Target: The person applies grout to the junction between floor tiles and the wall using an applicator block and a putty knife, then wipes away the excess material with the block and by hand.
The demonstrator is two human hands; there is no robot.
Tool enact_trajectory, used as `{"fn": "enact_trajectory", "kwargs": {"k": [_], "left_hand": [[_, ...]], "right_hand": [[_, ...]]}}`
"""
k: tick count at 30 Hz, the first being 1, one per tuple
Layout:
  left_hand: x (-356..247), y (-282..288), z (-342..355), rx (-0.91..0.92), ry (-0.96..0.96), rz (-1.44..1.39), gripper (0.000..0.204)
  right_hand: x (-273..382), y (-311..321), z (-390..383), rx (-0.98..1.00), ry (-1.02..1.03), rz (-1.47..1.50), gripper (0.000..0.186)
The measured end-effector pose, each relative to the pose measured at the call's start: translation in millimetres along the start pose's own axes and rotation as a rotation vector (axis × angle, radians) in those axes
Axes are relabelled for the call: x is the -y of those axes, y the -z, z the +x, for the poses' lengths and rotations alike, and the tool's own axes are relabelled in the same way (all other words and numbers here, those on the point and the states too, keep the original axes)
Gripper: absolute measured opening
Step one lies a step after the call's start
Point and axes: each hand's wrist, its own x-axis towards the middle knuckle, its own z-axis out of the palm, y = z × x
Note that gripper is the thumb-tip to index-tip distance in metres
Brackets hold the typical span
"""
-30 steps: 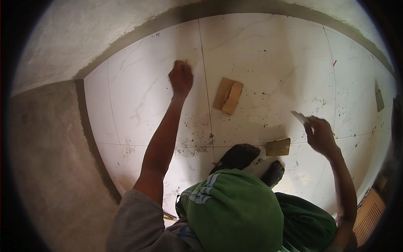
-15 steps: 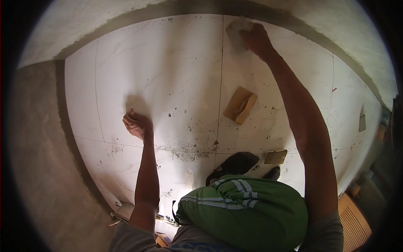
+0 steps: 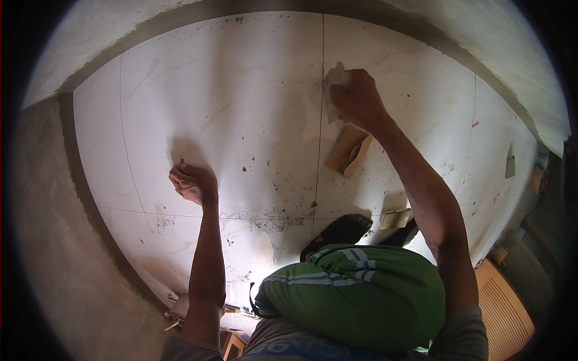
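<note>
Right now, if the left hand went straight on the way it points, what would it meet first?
Likely the far grey band edging the pale tiles: the way there from the left hand looks free, though the hand's height is unclear.

A cardboard piece (image 3: pixel 347 155) lies on the floor (image 3: pixel 259 123) before the feet (image 3: pixel 340 233), right of the left fingers (image 3: pixel 183 176).

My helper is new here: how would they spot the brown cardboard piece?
On the white tiled floor, find the long joint near picture centre. Just right of it, between right hand and feet, lies the cardboard piece. Its ragged flap sets it apart from the flat golden slab.
</note>
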Motion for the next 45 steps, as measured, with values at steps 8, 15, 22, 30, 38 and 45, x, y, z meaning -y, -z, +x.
{"fn": "enact_trajectory", "kwargs": {"k": [8,15,22,30,38,45], "left_hand": [[10,7,0,0.0,-0.003,0.005,0.02],[2,0,2,0.013,-0.005,0.006,0.018],[-4,5,-1,0.005,-0.013,0.03,0.019],[1,11,0,-0.012,0.05,-0.023,0.021],[-10,8,1,0.02,0.027,0.01,0.023],[-7,8,1,0.026,0.028,0.01,0.026]], "right_hand": [[-37,-26,-53,0.057,0.189,-0.069,0.028],[2,36,93,-0.214,0.303,0.237,0.027],[36,46,108,-0.094,0.339,0.155,0.03],[5,-1,2,0.018,0.123,-0.088,0.032],[-3,40,78,-0.107,0.229,0.034,0.027],[-58,-37,-14,0.039,0.413,-0.347,0.028]]}}
